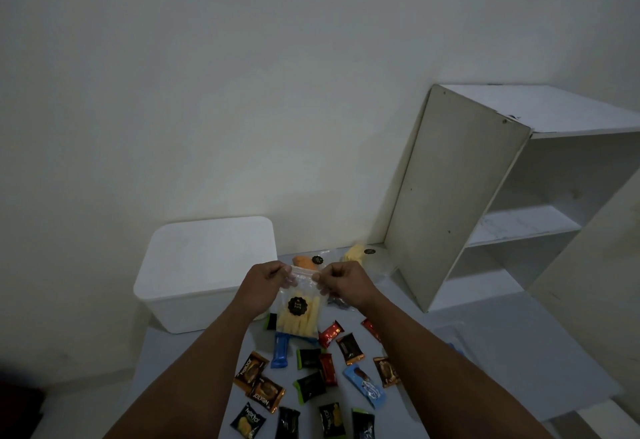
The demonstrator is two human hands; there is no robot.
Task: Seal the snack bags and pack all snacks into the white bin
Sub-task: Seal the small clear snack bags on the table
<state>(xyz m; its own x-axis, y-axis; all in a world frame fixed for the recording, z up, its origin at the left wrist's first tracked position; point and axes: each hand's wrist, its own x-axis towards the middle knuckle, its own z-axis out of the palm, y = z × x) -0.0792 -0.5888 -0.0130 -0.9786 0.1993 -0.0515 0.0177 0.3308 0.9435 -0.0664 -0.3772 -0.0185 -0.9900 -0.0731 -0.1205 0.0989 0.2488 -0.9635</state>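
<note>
I hold a clear zip bag of pale yellow stick snacks (298,317) upright above the table, a round black label on its front. My left hand (264,283) pinches the top strip at its left end and my right hand (341,281) pinches it at its right end. The white bin (194,286) stands just left of my hands, seen from above. Behind my hands lie an orange snack bag (304,261) and a yellow snack bag (355,253), each with a black label. Several small wrapped snacks (311,369) are scattered on the table beneath the bag.
A white shelf unit (512,196) with open compartments stands at the right, against the wall. A flat white panel (502,352) lies in front of it beside the snacks. The table (166,362) ends at the left near the bin.
</note>
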